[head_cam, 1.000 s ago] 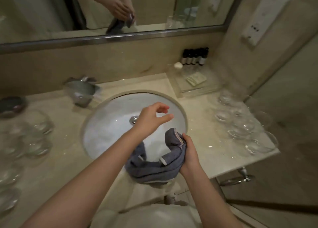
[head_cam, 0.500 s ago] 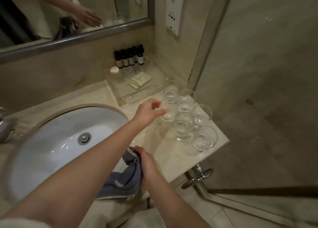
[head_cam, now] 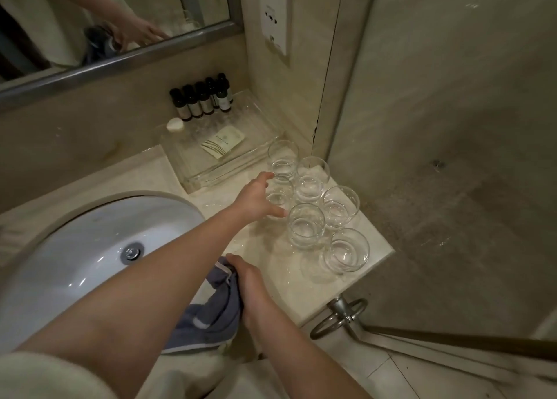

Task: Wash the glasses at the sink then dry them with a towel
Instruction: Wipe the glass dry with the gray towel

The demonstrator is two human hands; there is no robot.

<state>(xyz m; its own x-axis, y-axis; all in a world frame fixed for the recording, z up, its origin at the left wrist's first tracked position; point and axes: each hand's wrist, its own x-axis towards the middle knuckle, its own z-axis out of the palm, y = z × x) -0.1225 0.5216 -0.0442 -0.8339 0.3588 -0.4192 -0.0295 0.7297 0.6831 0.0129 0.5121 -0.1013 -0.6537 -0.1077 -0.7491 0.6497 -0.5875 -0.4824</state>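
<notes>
Left hand [head_cam: 256, 198] is at centre frame, fingers [head_cam: 277, 212] spread wide around one glass [head_cam: 278, 198], thumb at its rim; can't tell if they actually touch it. That glass sits in a cluster of six glasses [head_cam: 313, 205] on the table [head_cam: 289, 284], right of centre, standing upright and close together, one [head_cam: 346, 252] nearest the table's corner. Right hand [head_cam: 251, 287] is at lower centre, fingers curled round a grey towel [head_cam: 208, 314] that hangs over the table's front edge. Sink [head_cam: 75, 248] is at lower left, just left of both arms. Clear tray [head_cam: 223, 151] sits behind the glasses with a row of dark bottles [head_cam: 202, 100] and a paper packet [head_cam: 223, 142]. Mirror [head_cam: 90, 22] at upper left.
</notes>
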